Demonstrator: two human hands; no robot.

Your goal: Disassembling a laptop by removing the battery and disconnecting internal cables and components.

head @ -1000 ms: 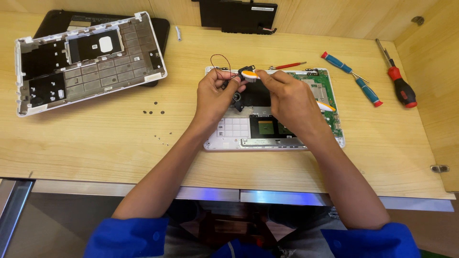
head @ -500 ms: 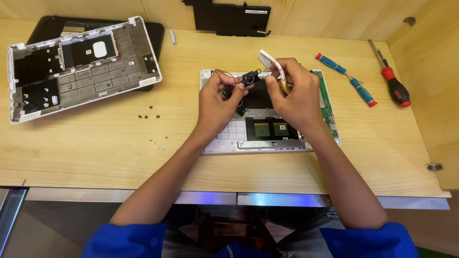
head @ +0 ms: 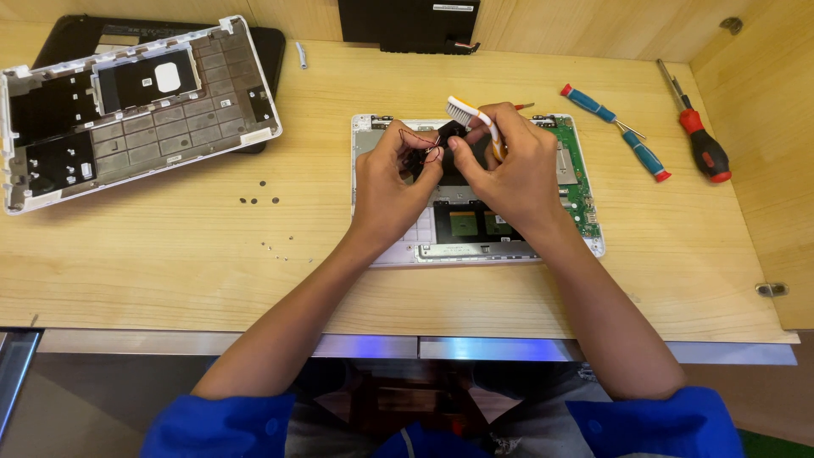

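With the white opened laptop base (head: 572,182) stripped, both hands grip: left hand (head: 392,182) pinches a small black wired part (head: 424,157), right hand (head: 509,165) a white-bristled brush (head: 465,110); reassembly remains.

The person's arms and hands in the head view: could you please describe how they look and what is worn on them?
Both forearms are bare from the elbows down. Short bright blue sleeves cover the upper arms, one on each side. The left hand and the right hand wear no gloves, and no rings, watch or bracelets show on the visible sides.
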